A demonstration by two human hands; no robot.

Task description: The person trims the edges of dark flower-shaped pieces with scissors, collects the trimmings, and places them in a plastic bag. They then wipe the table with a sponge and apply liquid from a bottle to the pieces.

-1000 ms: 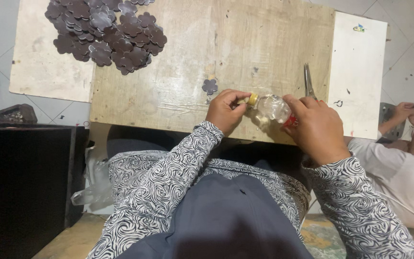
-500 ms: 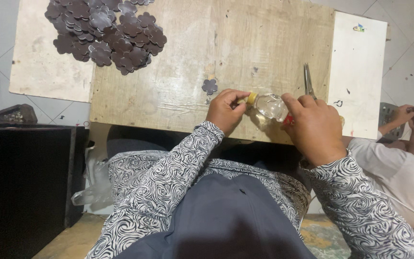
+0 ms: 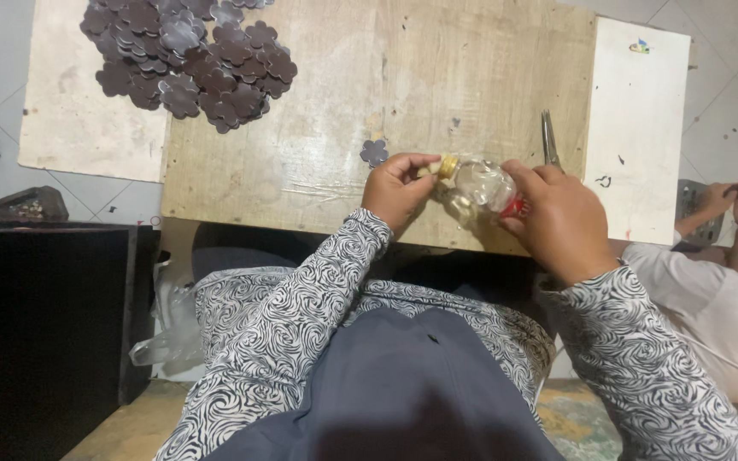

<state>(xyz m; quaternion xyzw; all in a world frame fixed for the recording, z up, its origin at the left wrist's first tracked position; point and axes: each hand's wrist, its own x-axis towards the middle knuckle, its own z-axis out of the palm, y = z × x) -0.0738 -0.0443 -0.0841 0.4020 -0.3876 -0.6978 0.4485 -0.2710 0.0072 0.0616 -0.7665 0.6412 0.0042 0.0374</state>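
— Start closest in. What are the hands doing?

— The right hand (image 3: 561, 224) is wrapped around the body of a small clear bottle (image 3: 480, 188), fingers clamped on it, holding it on its side just above the near edge of the wooden board (image 3: 343, 85). The left hand (image 3: 399, 189) pinches the bottle's yellowish cap (image 3: 448, 166) between thumb and fingertips, closed on it.

— Anything in the bottle?

— It looks see-through, with a bit of red at the end inside the right palm. Whether there is liquid in it, I cannot tell.

— And just beyond the grip?

— A single dark flower-shaped cutout (image 3: 374, 153) lies on the board just past the left hand. Just past the right hand lies a pair of metal pliers (image 3: 548, 141), at the board's far-right side, beside a white panel (image 3: 638, 128).

— Farther out?

— Well beyond the left hand, a heap of the same dark flower cutouts (image 3: 190, 60) is piled across the board's corner and a pale sheet (image 3: 79, 119) under it.

— Anyone else?

— Out past the right hand, another person's hands (image 3: 736, 201) are held together over something grey on the tiled floor.
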